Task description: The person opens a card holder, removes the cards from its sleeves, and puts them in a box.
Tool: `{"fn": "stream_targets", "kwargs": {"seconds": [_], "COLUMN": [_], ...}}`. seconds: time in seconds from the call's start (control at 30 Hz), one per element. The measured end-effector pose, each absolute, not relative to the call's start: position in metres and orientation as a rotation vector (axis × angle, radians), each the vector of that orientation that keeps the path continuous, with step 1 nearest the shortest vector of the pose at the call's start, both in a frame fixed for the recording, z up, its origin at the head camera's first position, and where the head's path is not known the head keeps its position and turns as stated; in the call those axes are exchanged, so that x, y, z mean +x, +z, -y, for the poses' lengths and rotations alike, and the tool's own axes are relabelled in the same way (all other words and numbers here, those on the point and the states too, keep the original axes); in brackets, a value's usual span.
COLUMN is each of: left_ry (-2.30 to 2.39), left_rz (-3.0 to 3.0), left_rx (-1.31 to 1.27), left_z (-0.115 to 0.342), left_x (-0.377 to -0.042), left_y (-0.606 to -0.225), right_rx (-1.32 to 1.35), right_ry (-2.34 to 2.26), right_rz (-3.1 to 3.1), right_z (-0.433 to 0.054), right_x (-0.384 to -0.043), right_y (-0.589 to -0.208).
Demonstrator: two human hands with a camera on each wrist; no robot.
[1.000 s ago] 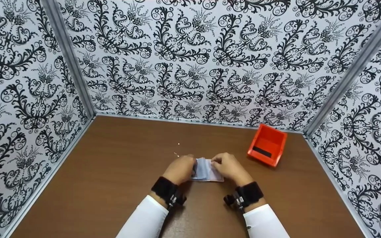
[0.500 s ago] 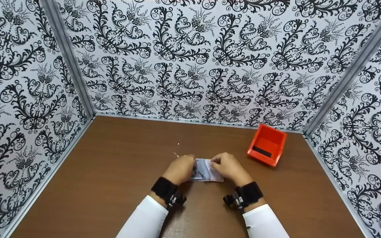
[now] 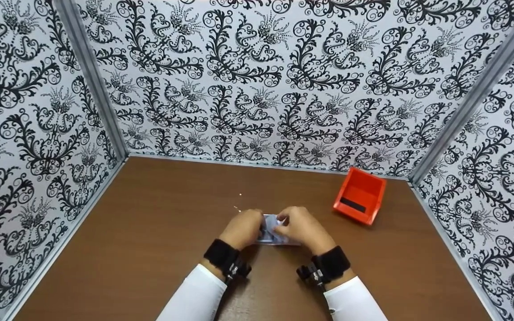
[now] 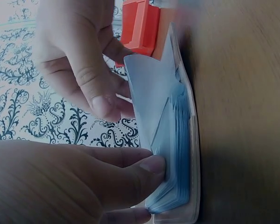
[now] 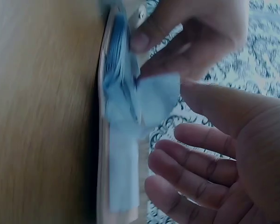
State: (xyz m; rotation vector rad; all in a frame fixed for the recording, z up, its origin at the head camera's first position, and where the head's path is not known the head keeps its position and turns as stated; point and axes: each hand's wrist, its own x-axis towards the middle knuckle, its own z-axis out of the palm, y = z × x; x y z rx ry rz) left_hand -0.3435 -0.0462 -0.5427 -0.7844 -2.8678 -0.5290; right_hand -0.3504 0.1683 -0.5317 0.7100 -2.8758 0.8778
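Observation:
A card holder with a pale cover lies spread on the table between both hands. Bluish clear plastic sleeves are stacked at its left side. My left hand pinches this stack, its thumb lying on top in the left wrist view. One sleeve stands raised and bent beside my right hand. In the right wrist view the fingers of the right hand are spread and loosely bent, and its thumb is close to the raised sleeve's edge; whether they touch cannot be told.
A red plastic bin with a black strip stands at the back right of the brown table. Tiny pale specks lie beyond the left hand. Patterned walls close off the back and sides.
My right hand has moved left from the card holder's right part toward its middle. A sleeve there has shifted and now stands bent. The left hand keeps its place on the stack.

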Motion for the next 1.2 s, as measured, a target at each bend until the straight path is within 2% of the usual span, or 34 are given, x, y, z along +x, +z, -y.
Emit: {"fn": "stream_targets", "kwargs": {"seconds": [0.17,0.63,1.2], "left_ry": [-0.525,-0.494,-0.601], "left_rz": [2.836,2.835,2.856], "left_rx": [-0.777,-0.771,-0.648], "left_z": [0.047,0.046,0.046], "left_x": [-0.341,-0.339,-0.336], "left_y": [-0.543,-0.542,-0.543], "right_rx": [0.835,0.823,0.598], "right_ry": [0.731,0.653,0.616], "right_rz": [2.818,2.836,2.845], "right_z": [-0.158,-0.155,-0.157], "right_x": [-0.342,-0.340,-0.341], "right_y": [-0.533,-0.540,-0.533]}}
